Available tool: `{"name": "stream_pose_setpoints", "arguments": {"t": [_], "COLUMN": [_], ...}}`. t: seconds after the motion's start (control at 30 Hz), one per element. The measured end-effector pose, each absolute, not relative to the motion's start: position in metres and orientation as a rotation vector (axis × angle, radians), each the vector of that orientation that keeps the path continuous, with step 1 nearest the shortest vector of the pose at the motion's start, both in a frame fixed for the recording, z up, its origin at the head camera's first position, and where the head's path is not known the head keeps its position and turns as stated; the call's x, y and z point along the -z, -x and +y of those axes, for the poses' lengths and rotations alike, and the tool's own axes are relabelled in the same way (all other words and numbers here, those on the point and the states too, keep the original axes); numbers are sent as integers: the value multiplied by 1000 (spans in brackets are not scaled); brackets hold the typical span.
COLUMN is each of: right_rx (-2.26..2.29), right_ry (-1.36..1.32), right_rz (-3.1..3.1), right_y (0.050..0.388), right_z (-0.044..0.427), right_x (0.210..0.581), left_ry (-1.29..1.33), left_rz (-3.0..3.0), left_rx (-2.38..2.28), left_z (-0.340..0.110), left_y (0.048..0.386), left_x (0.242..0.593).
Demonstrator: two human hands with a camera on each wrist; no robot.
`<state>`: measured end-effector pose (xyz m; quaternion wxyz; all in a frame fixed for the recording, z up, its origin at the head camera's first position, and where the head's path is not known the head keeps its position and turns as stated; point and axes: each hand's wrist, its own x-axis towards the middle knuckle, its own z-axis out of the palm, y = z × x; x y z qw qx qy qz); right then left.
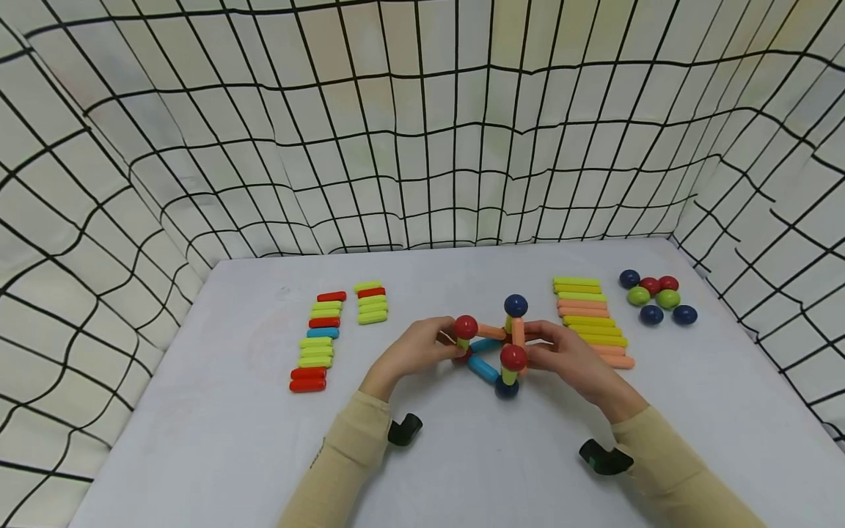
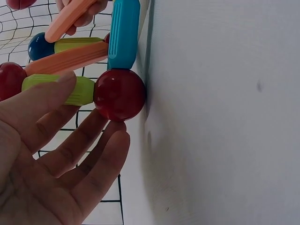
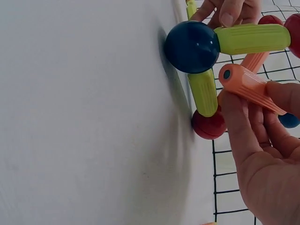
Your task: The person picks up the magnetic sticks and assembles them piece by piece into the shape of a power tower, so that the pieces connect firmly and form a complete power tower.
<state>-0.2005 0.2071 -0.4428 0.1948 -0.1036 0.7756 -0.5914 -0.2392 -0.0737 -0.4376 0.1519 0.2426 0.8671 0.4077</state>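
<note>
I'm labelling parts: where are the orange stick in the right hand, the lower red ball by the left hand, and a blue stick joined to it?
Orange stick (image 3: 251, 88): right wrist view, ridged side.
Red ball (image 2: 119, 95): left wrist view, front face.
Blue stick (image 2: 124, 35): left wrist view, grooved side.

The ball-and-rod frame (image 1: 484, 369) mixes glossy red balls (image 1: 513, 357) and dark navy balls (image 1: 516, 306) with lime-green rods (image 3: 253, 38), salmon-orange rods (image 1: 491, 332) and azure rods (image 2: 124, 35), each rod patterned with fine lengthwise ridges; one salmon-orange rod (image 3: 255, 91) shows a dark teal dot (image 3: 227, 74) at its end. On the white desk (image 1: 198, 411), the rods at left (image 1: 325, 323) are red and lime, with a blue one (image 1: 323, 333) among them, while the rods at right (image 1: 589, 321) run in bands of yellow, lime and salmon. Loose balls (image 1: 684, 315) are navy, red and lime. The sleeves (image 1: 356, 440) are beige; black netting (image 1: 457, 72) grids a pale backdrop (image 1: 439, 103) with faint pastel patches
</note>
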Motion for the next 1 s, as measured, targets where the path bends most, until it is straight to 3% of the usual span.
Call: {"name": "stream_pose_setpoints", "arguments": {"t": [0.43, 0.83, 1.0], "right_rx": [1632, 1048, 1012], "right_ry": [193, 529, 489], "right_rz": [2183, 2452, 2534], "right_y": [204, 186, 188], "right_z": [201, 202, 198], "right_x": [447, 437, 442], "left_ry": [-715, -694, -704], "left_rz": [2497, 2471, 2468], "left_rx": [-1162, -1126, -1108], "left_z": [-73, -71, -71], "left_y": [239, 236, 237], "left_x": [439, 436, 436]}}
